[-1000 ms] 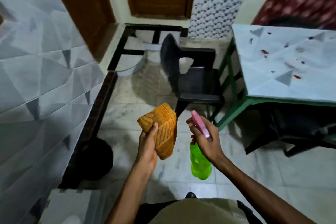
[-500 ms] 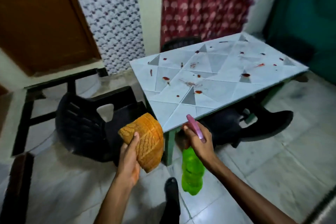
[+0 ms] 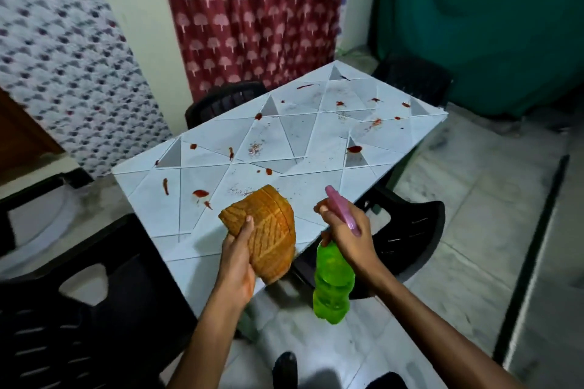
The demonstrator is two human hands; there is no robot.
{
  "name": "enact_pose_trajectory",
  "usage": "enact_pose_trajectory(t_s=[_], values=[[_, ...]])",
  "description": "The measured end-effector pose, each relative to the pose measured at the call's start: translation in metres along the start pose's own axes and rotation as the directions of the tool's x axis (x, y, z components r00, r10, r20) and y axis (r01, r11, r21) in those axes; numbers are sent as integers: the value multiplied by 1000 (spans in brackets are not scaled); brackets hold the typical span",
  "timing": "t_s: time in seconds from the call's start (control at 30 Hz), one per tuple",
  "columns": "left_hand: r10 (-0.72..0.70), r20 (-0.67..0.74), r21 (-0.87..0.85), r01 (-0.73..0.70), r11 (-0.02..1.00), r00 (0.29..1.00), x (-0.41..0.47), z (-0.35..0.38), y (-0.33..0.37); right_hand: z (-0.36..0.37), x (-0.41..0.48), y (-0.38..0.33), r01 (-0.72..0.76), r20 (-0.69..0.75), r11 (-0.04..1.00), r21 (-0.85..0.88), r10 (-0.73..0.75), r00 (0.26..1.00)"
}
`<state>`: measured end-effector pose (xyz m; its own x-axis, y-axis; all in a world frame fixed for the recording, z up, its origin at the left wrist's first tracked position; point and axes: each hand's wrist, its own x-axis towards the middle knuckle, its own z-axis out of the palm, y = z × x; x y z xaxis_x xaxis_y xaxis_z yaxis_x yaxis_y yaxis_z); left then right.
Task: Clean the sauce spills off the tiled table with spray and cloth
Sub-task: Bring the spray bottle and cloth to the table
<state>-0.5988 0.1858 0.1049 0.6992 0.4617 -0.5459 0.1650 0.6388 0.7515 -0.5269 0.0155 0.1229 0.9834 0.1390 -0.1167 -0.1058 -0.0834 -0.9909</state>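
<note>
left hand (image 3: pixel 237 265) grips folded orange cloth (image 3: pixel 268 234) over table (image 3: pixel 151 208) near edge | right hand (image 3: pixel 350 237) grips green spray bottle (image 3: pixel 331 290) by neck | cloth soft, light; bottle likely light, slick; red spills (image 3: pixel 354 149) unwiped

A room in a home is shown. This is indicated by a red printed curtain (image 3: pixel 252 16), a tiled tabletop (image 3: pixel 297 136) with black plastic chairs (image 3: pixel 94 325) set around it, a wooden door (image 3: pixel 19 136) and a pale stone floor (image 3: pixel 474 230).
</note>
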Motion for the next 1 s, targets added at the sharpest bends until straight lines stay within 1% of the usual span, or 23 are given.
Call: enact_pose_trajectory(t_s=[0.13,0.3,0.37,0.5,0.67,0.8,1.0], values=[[-4,33,30,3,1000,999,26,54,-11,-33,49,-3,-9,-47,1000,25,10,999],[12,40,16,-12,1000,999,49,133,-42,-103,112,-5,27,21,998,52,-28,999],[48,2,-2,-48,999,999,61,168,-58,-136,140,-5,53,48,998,42,-55,997],[95,-97,17,-94,995,991,70,233,-86,-196,191,-4,89,119,996,9,-90,989],[141,-161,9,-141,990,977,67,294,-109,-258,249,-12,128,195,991,-39,-118,974],[149,-179,-33,-157,987,973,73,331,-115,-286,294,-10,125,190,991,-42,-115,975],[161,-213,-53,-176,983,964,107,383,-119,-303,352,-20,163,277,986,25,-164,947]])
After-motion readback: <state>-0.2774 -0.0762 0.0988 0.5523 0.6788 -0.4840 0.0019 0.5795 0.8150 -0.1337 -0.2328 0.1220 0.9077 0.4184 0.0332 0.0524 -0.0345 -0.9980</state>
